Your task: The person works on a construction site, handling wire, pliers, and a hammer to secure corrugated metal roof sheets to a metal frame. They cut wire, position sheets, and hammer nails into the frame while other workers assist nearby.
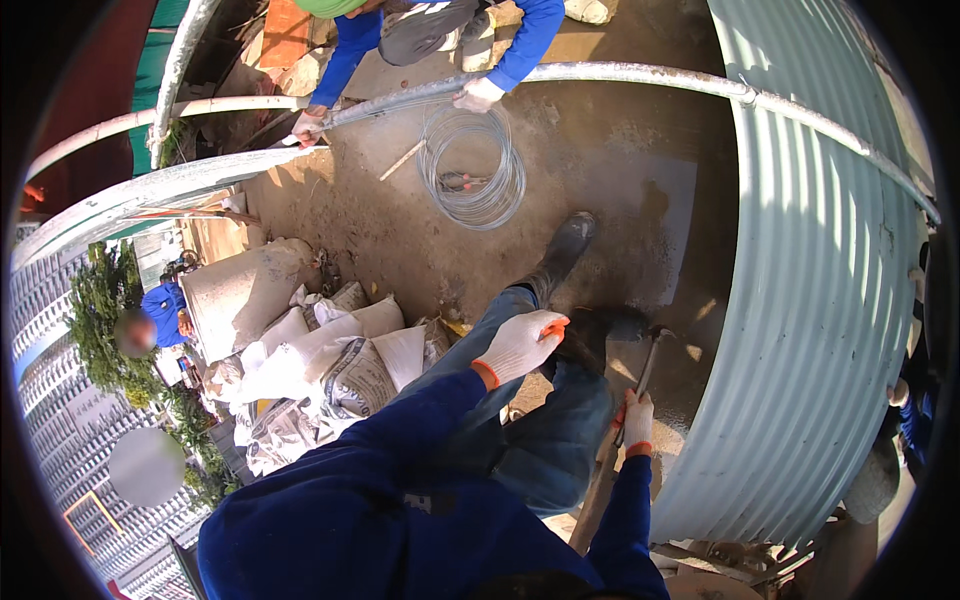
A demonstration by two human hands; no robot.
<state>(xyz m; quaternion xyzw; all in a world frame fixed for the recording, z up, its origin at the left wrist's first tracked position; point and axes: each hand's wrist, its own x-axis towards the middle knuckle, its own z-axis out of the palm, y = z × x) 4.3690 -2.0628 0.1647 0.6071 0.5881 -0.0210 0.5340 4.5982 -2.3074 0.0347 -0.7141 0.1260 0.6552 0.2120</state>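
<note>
My left hand [522, 348], in a white glove with an orange cuff, is held out over my legs. Its fingers are curled, and whatever they may hold is hidden. Lower right, my gloved right hand [637, 418] grips the shaft of a hammer [647, 372], whose head points away from me near the corrugated sheet. Both my legs, in blue jeans [560, 440] and dark boots [565, 250], stretch out below my hands. Ahead on the ground lies a coil of silvery wire [518, 178], with red-handled pliers [457, 182] inside it.
A wall of pale green corrugated sheet [800, 330] curves along the right. Across the front runs a metal pipe [640, 72], touched by a co-worker's gloved hands [478, 95]. Stacked sacks [357, 380] stand at left, and a short stick [402, 160] lies by the coil.
</note>
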